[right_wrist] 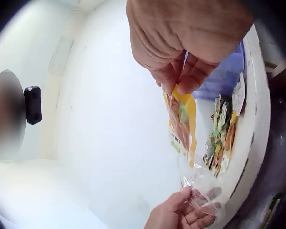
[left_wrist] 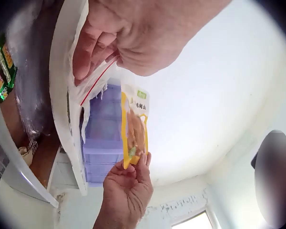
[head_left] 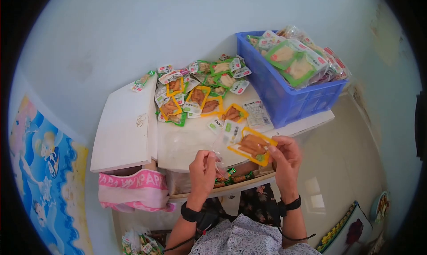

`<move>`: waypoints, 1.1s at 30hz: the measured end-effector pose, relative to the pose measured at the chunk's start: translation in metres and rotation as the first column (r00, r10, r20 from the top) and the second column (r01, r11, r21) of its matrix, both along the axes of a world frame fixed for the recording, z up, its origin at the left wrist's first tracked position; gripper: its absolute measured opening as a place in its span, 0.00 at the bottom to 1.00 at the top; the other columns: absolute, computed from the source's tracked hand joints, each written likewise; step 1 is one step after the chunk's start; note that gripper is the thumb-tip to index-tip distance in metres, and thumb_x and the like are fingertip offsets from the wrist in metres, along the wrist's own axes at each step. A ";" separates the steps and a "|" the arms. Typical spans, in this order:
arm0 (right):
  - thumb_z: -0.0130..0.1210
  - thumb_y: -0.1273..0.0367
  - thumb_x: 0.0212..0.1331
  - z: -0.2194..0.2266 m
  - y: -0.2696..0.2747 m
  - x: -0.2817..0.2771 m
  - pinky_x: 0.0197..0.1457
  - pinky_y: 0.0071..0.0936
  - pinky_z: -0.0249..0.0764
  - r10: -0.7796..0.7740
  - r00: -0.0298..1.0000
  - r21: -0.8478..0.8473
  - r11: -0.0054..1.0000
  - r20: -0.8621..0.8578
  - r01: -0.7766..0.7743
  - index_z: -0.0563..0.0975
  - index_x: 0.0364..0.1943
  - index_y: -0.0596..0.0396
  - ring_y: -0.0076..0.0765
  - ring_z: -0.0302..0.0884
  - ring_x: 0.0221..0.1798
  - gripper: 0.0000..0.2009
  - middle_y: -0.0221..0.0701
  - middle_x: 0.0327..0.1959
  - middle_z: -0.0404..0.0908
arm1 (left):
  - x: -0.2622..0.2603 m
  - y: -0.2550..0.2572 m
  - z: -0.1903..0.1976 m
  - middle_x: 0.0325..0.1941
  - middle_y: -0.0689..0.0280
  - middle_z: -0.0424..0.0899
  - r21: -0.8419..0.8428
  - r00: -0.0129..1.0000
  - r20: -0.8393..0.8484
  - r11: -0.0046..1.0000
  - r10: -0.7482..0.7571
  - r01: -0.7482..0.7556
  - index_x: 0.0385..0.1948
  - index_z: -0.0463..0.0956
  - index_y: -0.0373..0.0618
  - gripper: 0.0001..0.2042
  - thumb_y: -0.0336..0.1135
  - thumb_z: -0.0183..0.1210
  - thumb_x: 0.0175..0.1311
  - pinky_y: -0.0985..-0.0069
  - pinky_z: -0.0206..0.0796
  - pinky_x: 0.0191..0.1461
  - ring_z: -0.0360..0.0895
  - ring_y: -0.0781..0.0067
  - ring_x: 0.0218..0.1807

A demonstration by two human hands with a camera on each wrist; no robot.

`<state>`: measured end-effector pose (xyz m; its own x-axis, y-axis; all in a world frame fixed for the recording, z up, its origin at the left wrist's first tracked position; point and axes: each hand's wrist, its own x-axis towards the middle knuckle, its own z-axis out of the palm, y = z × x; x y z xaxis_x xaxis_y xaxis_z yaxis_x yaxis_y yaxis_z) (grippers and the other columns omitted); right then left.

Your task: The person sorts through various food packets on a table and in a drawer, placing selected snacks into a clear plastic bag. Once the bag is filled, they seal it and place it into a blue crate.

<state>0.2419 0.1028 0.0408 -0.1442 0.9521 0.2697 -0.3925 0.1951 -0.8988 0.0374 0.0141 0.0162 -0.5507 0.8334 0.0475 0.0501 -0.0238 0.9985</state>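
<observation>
My right hand pinches one corner of a yellow-edged snack packet, with brown pieces showing through its window. Low in front of me, my left hand holds a clear zip bag between thumb and fingers. A red seal line runs along this bag in the left wrist view. The packet's white end overlaps the bag's opening in the right wrist view. Behind both hands, a loose pile of green- and yellow-edged packets lies on the white table.
A blue crate heaped with bagged packets stands at the table's right. Below the tabletop, an open drawer holds small green-wrapped items. Pink-and-white cloth hangs at the left. More packets sit low near the floor.
</observation>
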 end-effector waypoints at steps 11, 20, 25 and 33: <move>0.61 0.76 0.67 -0.026 -0.015 0.035 0.37 0.15 0.70 -0.039 0.999 0.007 0.999 -0.003 0.039 0.80 0.50 0.58 0.14 0.72 0.34 0.10 0.23 0.37 0.77 | 0.000 0.023 -0.023 0.30 0.65 0.82 -0.041 0.958 -0.285 0.999 -0.028 0.017 0.37 0.75 0.35 0.03 0.25 0.58 0.70 0.79 0.77 0.34 0.81 0.80 0.31; 0.60 0.77 0.68 -0.037 -0.020 0.041 0.36 0.16 0.70 -0.095 0.992 -0.084 0.993 -0.082 0.088 0.79 0.52 0.57 0.14 0.71 0.36 0.10 0.23 0.37 0.76 | -0.008 0.043 -0.024 0.31 0.65 0.84 -0.186 0.964 -0.225 0.977 -0.144 0.102 0.36 0.76 0.39 0.08 0.29 0.67 0.61 0.74 0.76 0.34 0.82 0.74 0.31; 0.60 0.76 0.68 -0.029 -0.021 0.042 0.36 0.16 0.71 -0.084 0.994 -0.064 0.995 -0.064 0.079 0.79 0.52 0.58 0.15 0.72 0.36 0.11 0.24 0.38 0.78 | 0.026 0.048 -0.013 0.27 0.63 0.84 -0.247 0.635 -0.769 0.951 -0.075 -0.186 0.34 0.75 0.47 0.17 0.42 0.75 0.52 0.64 0.71 0.34 0.82 0.60 0.29; 0.59 0.77 0.68 -0.041 -0.017 0.044 0.36 0.16 0.71 -0.049 0.996 -0.162 0.986 -0.081 0.036 0.78 0.51 0.59 0.16 0.73 0.35 0.10 0.26 0.39 0.79 | 0.007 0.042 -0.021 0.28 0.63 0.85 -0.196 0.798 -0.594 0.980 -0.100 -0.023 0.41 0.78 0.42 0.14 0.36 0.71 0.58 0.70 0.73 0.35 0.82 0.68 0.28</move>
